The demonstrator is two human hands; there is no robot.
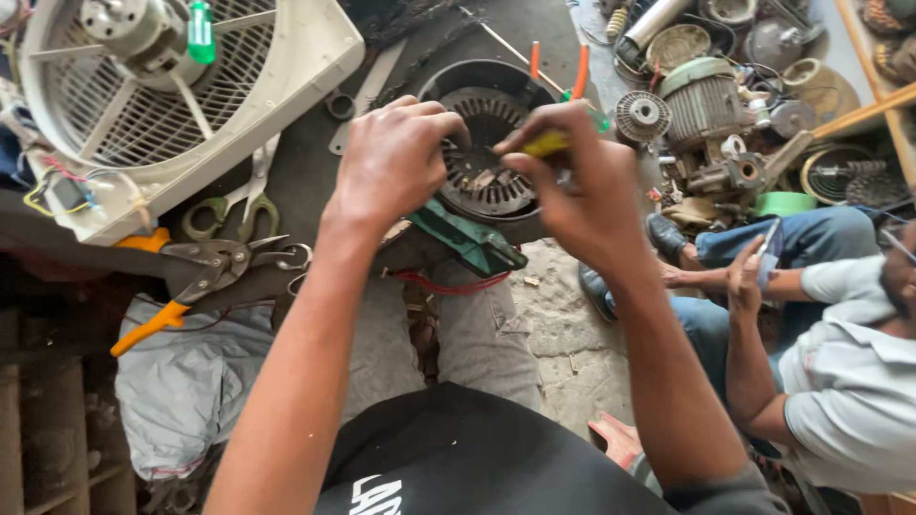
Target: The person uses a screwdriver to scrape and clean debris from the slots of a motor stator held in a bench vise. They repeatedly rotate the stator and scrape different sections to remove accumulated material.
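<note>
Black stator [489, 153] under both hands; right hand [572, 181] grip clamped on yellow-handled tool [547, 144], left hand [391, 162] fingertips pinched on stator rim.

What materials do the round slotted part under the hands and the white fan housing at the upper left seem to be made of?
Round slotted part: probably a motor stator of dull grey metal, judging by its ring of thin slotted teeth inside a dark shell.
White fan housing: likely moulded plastic, matte and slightly yellowed, with smooth rounded corners. Its grille may be plastic too.
</note>
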